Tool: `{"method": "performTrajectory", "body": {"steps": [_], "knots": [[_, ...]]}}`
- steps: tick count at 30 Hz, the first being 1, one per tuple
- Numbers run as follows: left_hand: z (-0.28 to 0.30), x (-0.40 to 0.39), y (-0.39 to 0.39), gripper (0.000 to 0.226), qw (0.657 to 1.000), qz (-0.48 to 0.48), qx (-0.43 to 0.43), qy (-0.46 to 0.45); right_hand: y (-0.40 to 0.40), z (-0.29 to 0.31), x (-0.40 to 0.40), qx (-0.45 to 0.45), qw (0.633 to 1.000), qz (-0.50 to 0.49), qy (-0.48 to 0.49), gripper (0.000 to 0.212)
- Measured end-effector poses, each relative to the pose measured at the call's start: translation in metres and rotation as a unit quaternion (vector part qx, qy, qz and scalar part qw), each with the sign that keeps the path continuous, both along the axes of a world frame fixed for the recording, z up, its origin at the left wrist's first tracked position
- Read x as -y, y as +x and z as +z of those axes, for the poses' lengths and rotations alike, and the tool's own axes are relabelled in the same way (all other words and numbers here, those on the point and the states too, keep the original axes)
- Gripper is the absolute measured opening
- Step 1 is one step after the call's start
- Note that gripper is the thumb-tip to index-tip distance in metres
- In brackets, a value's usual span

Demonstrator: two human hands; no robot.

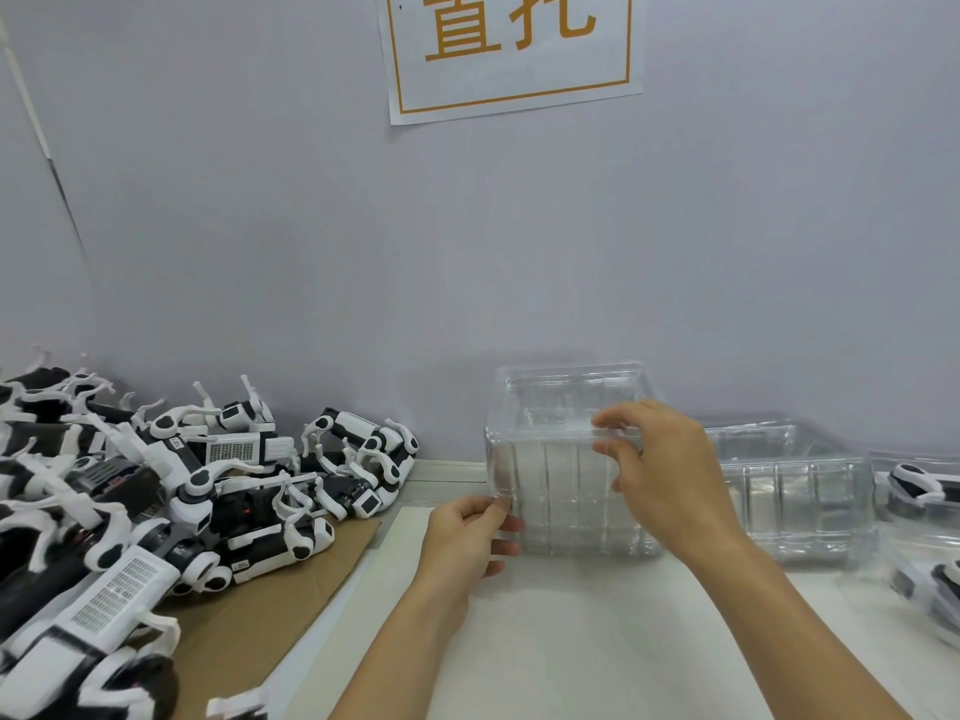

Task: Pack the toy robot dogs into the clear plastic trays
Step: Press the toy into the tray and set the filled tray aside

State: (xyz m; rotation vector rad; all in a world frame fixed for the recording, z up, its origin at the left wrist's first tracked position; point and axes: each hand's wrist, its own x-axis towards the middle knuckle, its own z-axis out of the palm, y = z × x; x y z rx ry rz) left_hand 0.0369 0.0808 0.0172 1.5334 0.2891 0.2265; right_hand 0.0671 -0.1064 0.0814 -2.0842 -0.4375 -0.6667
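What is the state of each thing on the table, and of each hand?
Clear plastic tray stack: upright, empty on top, held by both hands.
Left hand: pinches the stack's lower left corner.
Right hand: grips the top tray's rim.
Second clear plastic tray: empty, untouched.
Black-and-white toy robot dogs: piled loose, unpacked.
Packed dog tray: holds a dog.

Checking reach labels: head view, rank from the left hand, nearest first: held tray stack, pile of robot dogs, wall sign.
1. Held tray stack: the left hand pinches its lower left corner.
2. Pile of robot dogs: to the hand's left, on cardboard.
3. Wall sign: high on the back wall, farthest.
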Motion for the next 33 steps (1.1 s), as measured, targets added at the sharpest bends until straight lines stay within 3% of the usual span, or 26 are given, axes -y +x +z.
{"method": "performTrajectory", "body": {"steps": [12, 17, 21, 25, 28, 33], "knots": [[0.01, 0.004, -0.001, 0.013, 0.999, 0.006, 0.034, -0.033, -0.002, 0.006, 0.002, 0.032, 0.997, 0.012, 0.075, 0.028], [0.03, 0.009, -0.003, 0.017, 0.988, 0.031, 0.123, -0.089, -0.006, 0.021, 0.006, 0.063, 0.989, 0.028, 0.13, 0.023], [0.054, 0.014, -0.013, 0.016, 0.963, -0.037, 0.212, -0.162, -0.012, 0.033, 0.008, 0.057, 0.978, 0.046, 0.197, 0.02], [0.078, 0.021, -0.025, 0.017, 0.943, -0.079, 0.299, -0.12, -0.019, 0.038, -0.002, 0.008, 0.963, 0.083, 0.257, 0.007], [0.093, 0.028, -0.029, 0.01, 0.936, -0.021, 0.347, -0.056, -0.025, 0.037, -0.013, -0.078, 0.946, 0.135, 0.283, 0.005], [0.111, 0.024, -0.037, 0.017, 0.922, 0.028, 0.375, 0.094, -0.027, 0.037, -0.01, -0.153, 0.942, 0.214, 0.206, 0.006]]}}
